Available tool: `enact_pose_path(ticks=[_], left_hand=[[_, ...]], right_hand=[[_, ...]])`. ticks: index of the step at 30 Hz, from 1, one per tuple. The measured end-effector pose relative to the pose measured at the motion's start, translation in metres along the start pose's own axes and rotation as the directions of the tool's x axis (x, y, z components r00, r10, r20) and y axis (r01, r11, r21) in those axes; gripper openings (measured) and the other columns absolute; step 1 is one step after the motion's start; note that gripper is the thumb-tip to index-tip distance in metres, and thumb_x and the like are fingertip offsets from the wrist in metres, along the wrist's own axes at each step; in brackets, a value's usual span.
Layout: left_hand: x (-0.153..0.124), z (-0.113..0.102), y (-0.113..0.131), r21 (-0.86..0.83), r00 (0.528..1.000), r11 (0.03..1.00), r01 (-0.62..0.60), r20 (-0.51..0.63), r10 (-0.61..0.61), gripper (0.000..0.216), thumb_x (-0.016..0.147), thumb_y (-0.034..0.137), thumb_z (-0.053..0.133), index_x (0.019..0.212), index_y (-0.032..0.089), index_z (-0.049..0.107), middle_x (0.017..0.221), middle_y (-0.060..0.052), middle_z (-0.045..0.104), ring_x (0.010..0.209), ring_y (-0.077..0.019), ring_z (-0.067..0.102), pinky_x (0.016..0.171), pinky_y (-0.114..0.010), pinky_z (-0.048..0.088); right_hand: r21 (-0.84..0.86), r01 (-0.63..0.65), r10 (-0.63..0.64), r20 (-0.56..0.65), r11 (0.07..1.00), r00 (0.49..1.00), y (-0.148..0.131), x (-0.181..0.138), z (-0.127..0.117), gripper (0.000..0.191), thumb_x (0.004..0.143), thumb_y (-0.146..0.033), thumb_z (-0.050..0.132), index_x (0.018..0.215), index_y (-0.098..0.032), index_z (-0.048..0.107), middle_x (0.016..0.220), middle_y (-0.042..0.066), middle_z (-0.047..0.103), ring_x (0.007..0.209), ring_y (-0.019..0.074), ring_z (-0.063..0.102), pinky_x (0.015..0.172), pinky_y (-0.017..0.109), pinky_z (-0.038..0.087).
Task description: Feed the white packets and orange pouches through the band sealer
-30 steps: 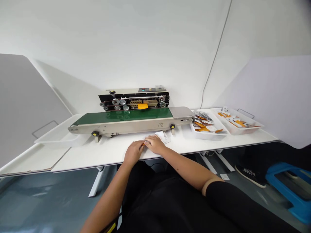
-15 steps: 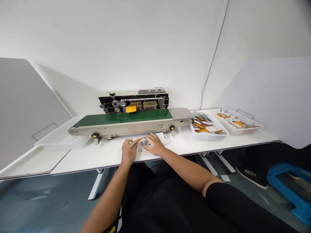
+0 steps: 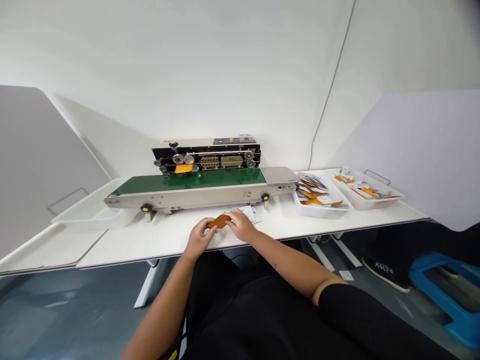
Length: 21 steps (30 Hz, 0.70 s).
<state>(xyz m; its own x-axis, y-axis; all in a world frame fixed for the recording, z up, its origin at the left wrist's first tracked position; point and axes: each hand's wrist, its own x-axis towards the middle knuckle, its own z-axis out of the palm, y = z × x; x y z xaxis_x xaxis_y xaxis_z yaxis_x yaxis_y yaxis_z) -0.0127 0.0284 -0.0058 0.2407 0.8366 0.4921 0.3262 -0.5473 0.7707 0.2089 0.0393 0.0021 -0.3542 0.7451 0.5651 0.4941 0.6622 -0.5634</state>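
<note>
Between both hands is a small orange packet (image 3: 219, 221), held flat above the white table. My left hand (image 3: 200, 235) pinches its left end. My right hand (image 3: 240, 225) is closed on its right end. Beneath and behind the right hand lie white printed papers or packets (image 3: 247, 212). Just beyond stands a band sealing machine (image 3: 206, 157) with a green conveyor belt (image 3: 195, 182). A second orange packet (image 3: 183, 169) sits at the left rollers of the machine, over the belt.
Right of the machine, one white tray (image 3: 322, 212) holds a heap of orange and silver packets; another tray (image 3: 378, 202) holds more. A translucent tray (image 3: 90, 215) stands at the left. A blue stool (image 3: 431, 265) and a shoe (image 3: 386, 274) are on the floor at right.
The packet in my hands has turned from edge-on to show its broad orange face. The packet in the machine has travelled left along the rollers.
</note>
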Motion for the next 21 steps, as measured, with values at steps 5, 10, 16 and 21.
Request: enact_pose_path(ticks=[5, 10, 16, 21], left_hand=[[-0.003, -0.002, 0.005, -0.061, 0.998, 0.998, 0.021, 0.053, -0.018, 0.061, 0.095, 0.047, 0.062, 0.147, 0.022, 0.045, 0.116, -0.010, 0.071, 0.105, -0.0259, 0.070, 0.091, -0.040, 0.058], [-0.002, -0.002, 0.016, -0.085, 0.993, 0.996, 0.016, 0.120, -0.006, 0.048, 0.095, 0.048, 0.063, 0.132, 0.019, 0.057, 0.124, -0.013, 0.070, 0.111, -0.0280, 0.068, 0.094, -0.040, 0.056], [-0.004, -0.001, 0.018, -0.146, 0.980, 0.979, 0.145, 0.159, -0.122, 0.063, 0.094, 0.049, 0.064, 0.145, 0.018, 0.044, 0.089, -0.006, 0.075, 0.074, -0.0205, 0.070, 0.066, -0.029, 0.053], [-0.003, 0.000, 0.014, -0.123, 0.977, 0.977, 0.174, 0.143, -0.156, 0.038, 0.094, 0.047, 0.064, 0.119, 0.020, 0.059, 0.077, -0.001, 0.069, 0.067, -0.0170, 0.065, 0.059, -0.024, 0.046]], right_hand=[[0.074, 0.062, -0.069, 0.100, 0.995, 0.993, 0.004, -0.001, 0.000, 0.047, 0.100, -0.025, 0.052, 0.147, -0.024, 0.053, 0.124, 0.010, 0.067, 0.116, 0.0244, 0.060, 0.104, 0.042, 0.048], [0.209, -0.008, -0.011, 0.090, 0.978, 0.996, 0.006, -0.003, -0.002, 0.051, 0.095, -0.024, 0.055, 0.146, -0.025, 0.054, 0.132, 0.008, 0.065, 0.114, 0.0216, 0.063, 0.102, 0.038, 0.049], [0.434, -0.121, 0.097, 0.077, 0.893, 0.992, 0.011, -0.002, 0.000, 0.038, 0.092, -0.023, 0.055, 0.127, -0.023, 0.070, 0.123, 0.007, 0.072, 0.109, 0.0214, 0.067, 0.097, 0.036, 0.052], [0.435, -0.138, 0.115, 0.081, 0.890, 0.990, 0.008, -0.001, -0.001, 0.031, 0.092, -0.025, 0.056, 0.115, -0.024, 0.077, 0.116, 0.007, 0.074, 0.106, 0.0221, 0.069, 0.095, 0.036, 0.053]])
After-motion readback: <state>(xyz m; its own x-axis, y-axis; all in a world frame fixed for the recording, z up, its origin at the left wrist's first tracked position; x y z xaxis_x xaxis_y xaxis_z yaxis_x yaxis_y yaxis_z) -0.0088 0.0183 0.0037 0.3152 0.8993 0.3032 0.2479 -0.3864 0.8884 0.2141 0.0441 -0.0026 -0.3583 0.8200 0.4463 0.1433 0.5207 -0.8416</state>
